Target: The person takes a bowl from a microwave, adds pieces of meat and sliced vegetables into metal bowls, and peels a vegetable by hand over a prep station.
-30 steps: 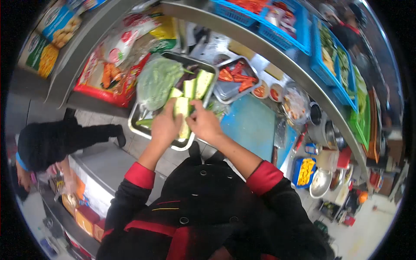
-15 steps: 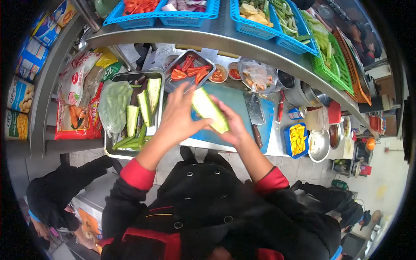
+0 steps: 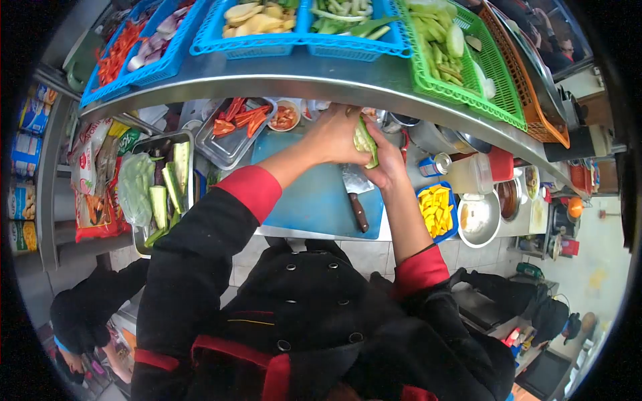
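Observation:
A halved cucumber (image 3: 365,143) is held up above the blue-green cutting board (image 3: 301,204), its pale seeded face turned toward my left hand. My right hand (image 3: 388,162) is wrapped around its outer green side. My left hand (image 3: 338,136) is closed against the cut face, thumb low and fingers near the top; part of the piece is hidden by it. On the board beneath lies a cleaver (image 3: 358,211), blade pointing away from me. Further left, a metal tray (image 3: 192,160) holds more cucumber pieces (image 3: 172,187) and a plastic bag of green vegetables (image 3: 137,190).
A metal shelf (image 3: 267,83) crosses above the counter, carrying blue baskets (image 3: 247,47) and a green basket (image 3: 495,100) of cut vegetables. Red pepper strips (image 3: 251,121) sit in a clear container. At right are yellow pieces (image 3: 436,207) and a metal bowl (image 3: 491,230). People are behind.
Both hands and the cucumber half have moved right and farther away, close to the shelf edge. The piece has turned more edge-on. My view has shifted to the right.

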{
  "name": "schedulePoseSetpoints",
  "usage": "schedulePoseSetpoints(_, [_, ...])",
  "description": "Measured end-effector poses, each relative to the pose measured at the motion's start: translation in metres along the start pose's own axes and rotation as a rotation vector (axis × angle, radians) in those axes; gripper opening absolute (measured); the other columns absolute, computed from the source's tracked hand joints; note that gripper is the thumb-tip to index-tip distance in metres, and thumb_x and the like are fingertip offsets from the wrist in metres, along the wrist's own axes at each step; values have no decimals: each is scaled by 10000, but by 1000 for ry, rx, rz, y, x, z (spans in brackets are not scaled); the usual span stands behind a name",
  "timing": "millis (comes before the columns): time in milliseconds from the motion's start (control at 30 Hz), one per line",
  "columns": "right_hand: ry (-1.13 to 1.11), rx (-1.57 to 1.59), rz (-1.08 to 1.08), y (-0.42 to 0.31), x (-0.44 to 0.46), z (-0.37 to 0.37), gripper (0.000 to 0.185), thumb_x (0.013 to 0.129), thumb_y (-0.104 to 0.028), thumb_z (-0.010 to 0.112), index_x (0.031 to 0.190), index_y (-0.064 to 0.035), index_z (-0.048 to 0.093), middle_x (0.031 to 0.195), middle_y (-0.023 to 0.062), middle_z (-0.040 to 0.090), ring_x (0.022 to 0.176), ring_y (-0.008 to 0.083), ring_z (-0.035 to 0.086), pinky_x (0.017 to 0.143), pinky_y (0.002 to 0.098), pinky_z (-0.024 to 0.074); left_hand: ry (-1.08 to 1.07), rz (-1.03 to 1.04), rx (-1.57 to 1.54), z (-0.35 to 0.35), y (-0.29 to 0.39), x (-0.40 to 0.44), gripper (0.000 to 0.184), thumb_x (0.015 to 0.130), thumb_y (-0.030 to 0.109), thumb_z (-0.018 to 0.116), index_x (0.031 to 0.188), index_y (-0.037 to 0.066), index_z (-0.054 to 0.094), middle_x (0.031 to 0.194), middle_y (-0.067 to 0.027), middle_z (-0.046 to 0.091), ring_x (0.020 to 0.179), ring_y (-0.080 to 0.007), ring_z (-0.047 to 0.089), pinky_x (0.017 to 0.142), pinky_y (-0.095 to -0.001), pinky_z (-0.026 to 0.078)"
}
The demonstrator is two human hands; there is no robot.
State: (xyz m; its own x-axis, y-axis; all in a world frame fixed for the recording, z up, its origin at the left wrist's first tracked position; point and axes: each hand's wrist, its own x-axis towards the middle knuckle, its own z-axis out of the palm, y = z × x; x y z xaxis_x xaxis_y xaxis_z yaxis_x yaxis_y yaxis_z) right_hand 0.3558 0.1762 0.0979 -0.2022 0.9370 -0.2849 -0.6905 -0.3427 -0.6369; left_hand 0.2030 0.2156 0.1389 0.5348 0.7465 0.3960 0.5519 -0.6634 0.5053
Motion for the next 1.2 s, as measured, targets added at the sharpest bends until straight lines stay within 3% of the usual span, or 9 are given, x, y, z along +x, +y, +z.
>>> schedulePoseSetpoints(167, [-10,-42,83,-26,25,-33,324,1035,-238,444,1300,-73,530,1229,121,614,1075,230,633,906,383,545,-409,-373,-30,34,1,41,700,657,438,730,1192,4,608,1145,-288,626,1069,-402,608,950,-447,471])
schedulePoseSetpoints(333, [71,-204,93,-56,31,-29,325,1043,-243,420,1289,-63,533,1230,136,612,1056,259,643,747,359,603,-106,-256,-135,75,-29,53,472,835,320,648,1209,34,621,1104,-230,675,922,-312,694,790,-405,552])
schedulePoseSetpoints(400, [112,-295,72,-64,34,-27,328,1044,-243,417,1286,-56,534,1234,141,613,1052,267,648,702,344,613,-252,-600,-380,65,-25,70,407,866,234,639,1229,50,619,1100,-182,687,915,-240,694,761,-375,570])
schedulePoseSetpoints(433, [116,-357,102,-69,37,-32,333,1043,-241,417,1289,-49,533,1229,147,619,1042,264,654,684,332,612,-442,-662,-277,28,7,74,335,910,207,603,1203,47,624,1121,-165,678,926,-202,680,712,-342,570])
schedulePoseSetpoints(600, [-20,-452,212,-94,40,-49,349,1036,-235,435,1308,-36,525,1217,170,634,1011,267,672,651,304,607,-88,-472,-146,76,-54,68,372,869,268,646,1181,65,643,1119,-161,680,952,-232,672,767,-359,547])
schedulePoseSetpoints(833, [-33,-437,141,-115,45,-72,439,1023,-333,452,1338,-32,496,1258,193,604,1071,321,654,812,408,602,168,-319,17,84,-68,58,430,812,353,706,1151,91,670,1116,-155,682,987,-274,660,844,-382,515])
schedulePoseSetpoints(933, [5,-364,47,-104,59,-78,378,1011,-302,496,1281,-39,527,1192,159,626,1047,292,653,803,417,598,65,-299,-304,64,-16,62,427,800,356,722,1138,98,682,1122,-154,683,1033,-293,647,919,-391,483])
schedulePoseSetpoints(1033, [16,-400,-27,-91,75,-80,317,998,-274,538,1225,-52,549,1129,115,633,1022,258,647,783,422,595,234,-102,-141,100,-24,61,364,827,297,686,1118,79,685,1091,-166,688,1023,-302,653,896,-395,496])
schedulePoseSetpoints(1200, [-22,-534,63,-93,59,-59,304,993,-273,553,1215,-66,557,1136,89,633,1025,238,645,766,397,596,98,-247,-224,102,-32,63,266,890,162,638,1134,61,666,1088,-114,705,995,-255,670,864,-377,520])
